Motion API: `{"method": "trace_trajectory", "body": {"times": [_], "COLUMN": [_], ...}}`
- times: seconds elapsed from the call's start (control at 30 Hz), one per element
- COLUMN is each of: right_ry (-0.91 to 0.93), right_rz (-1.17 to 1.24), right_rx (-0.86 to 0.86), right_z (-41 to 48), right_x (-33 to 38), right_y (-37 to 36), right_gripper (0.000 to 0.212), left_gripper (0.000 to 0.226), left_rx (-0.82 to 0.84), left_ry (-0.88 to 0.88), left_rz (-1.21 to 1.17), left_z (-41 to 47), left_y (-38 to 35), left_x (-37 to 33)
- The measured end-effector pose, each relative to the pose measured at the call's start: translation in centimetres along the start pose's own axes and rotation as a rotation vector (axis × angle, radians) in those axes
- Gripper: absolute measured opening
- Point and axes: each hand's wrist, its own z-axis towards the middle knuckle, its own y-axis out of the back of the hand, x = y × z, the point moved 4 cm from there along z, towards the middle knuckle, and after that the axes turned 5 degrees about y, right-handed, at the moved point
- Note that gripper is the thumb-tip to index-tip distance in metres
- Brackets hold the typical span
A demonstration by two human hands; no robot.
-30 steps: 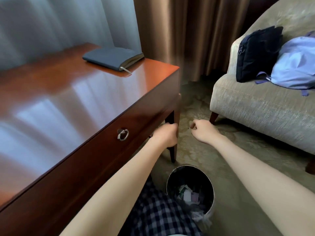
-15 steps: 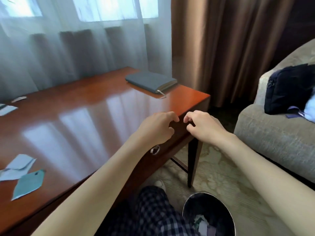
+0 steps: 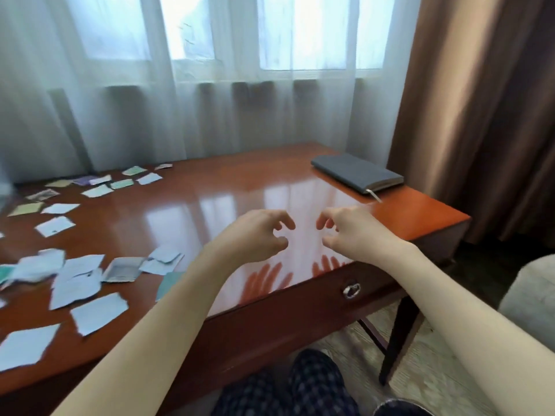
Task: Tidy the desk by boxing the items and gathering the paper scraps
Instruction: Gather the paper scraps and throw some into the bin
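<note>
1. Both hands are up over the glossy reddish-brown wooden desk (image 3: 210, 199), near its front edge. The left hand (image 3: 255, 235) and right hand (image 3: 351, 235) are side by side, not touching.
2. Fingers loosely curled on each, nothing grasped.
3. Torn pale blue, white and green paper scraps (image 3: 99, 310) lie scattered over the desk's left half, left of the left hand.
4. A closed dark grey notebook (image 3: 356, 172) sits at the far right corner, beyond the right hand.
</note>
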Motion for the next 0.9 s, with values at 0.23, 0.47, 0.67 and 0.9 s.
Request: {"method": "trace_trajectory", "body": {"times": [0.23,0.47,0.67,0.9], "right_ry": [0.154,0.267,0.274,0.267], "right_rz": [0.180,0.305,0.309,0.170], "right_rx": [0.094,0.170,0.314,0.410], "right_z": [2.8,4.4,4.8,5.1], "right_x": [6.9,13.0,16.8,18.0], "right_y": [-1.9,-4.6,-7.2,-9.0], "right_gripper": [0.025,0.021,0.050,0.055], "left_gripper": [0.033,0.030,0.032,0.041], "left_rx": [-0.042,-0.078,-0.057,-0.057], "left_ry": [0.184,0.344,0.459,0.520], "left_rz": [-0.030,-0.035,-0.012,-0.010], "left_z": [-3.8,-7.1,-8.7,-9.1], "left_y": [2.4,4.8,5.4,6.0], "left_x": [6.5,11.4,14.2,16.6]}}
